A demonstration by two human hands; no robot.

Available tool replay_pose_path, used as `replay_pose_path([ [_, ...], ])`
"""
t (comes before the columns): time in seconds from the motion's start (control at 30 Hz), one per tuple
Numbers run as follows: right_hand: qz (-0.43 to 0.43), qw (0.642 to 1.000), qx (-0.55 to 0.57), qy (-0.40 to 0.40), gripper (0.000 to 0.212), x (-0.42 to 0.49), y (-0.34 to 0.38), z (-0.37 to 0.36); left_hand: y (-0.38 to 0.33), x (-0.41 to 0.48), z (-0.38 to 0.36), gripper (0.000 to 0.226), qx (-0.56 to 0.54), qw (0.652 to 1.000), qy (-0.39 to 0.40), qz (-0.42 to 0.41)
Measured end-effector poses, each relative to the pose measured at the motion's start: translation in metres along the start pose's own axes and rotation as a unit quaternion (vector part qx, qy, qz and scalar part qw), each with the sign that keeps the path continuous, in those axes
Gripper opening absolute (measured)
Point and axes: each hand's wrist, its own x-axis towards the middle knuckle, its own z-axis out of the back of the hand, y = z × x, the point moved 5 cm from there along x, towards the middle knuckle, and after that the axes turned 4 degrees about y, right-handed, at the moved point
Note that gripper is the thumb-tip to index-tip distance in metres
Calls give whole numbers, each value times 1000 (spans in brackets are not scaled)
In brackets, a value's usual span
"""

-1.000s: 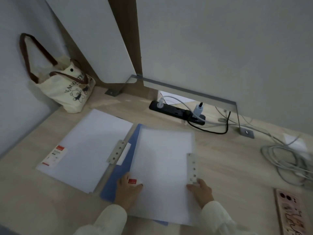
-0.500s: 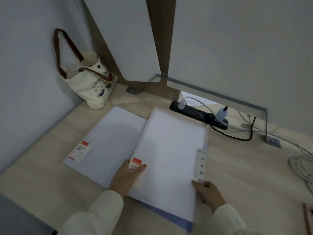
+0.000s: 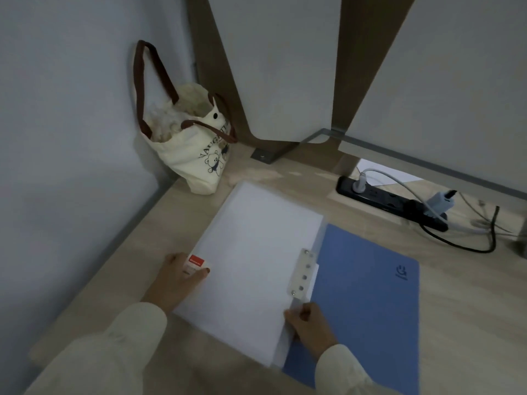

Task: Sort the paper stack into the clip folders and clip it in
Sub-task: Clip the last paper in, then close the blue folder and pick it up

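Two grips, left hand and right hand, pinching white clip folder edges, pale wood desk (grey partition walls).

- From the white folder, 11 o'clock: a tote bag stands in the corner against the wall.
- 1 to 2 o'clock: a power strip with plugs and looping cables blocks the back edge.
- 3 o'clock, past the blue folder: bare desk gives passage.
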Motion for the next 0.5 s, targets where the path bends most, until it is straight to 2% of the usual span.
replay_pose_path([
  [0.13, 5, 996, -86, -7, 29, 4, 0, -1, 9, 0, -11, 65, -33, 999, 15, -6],
  [0.23, 19, 995, -93, -23, 20, 6, -4, 17, 10, 1, -13, 66, -27, 999, 5, -19],
  [0.33, 9, 979, -89, -183, 11, 4, -21, 71, -2, -5, -16, 66, 58, 995, -49, -65],
  [0.4, -44, 958, -101, -266, 25, -3, -36, 111, -14, -12, -25, 72, 150, 977, -85, -129],
  [0.5, -169, 927, -47, -331, 39, -19, -68, 161, -24, -21, -62, 85, 282, 933, -40, -222],
])
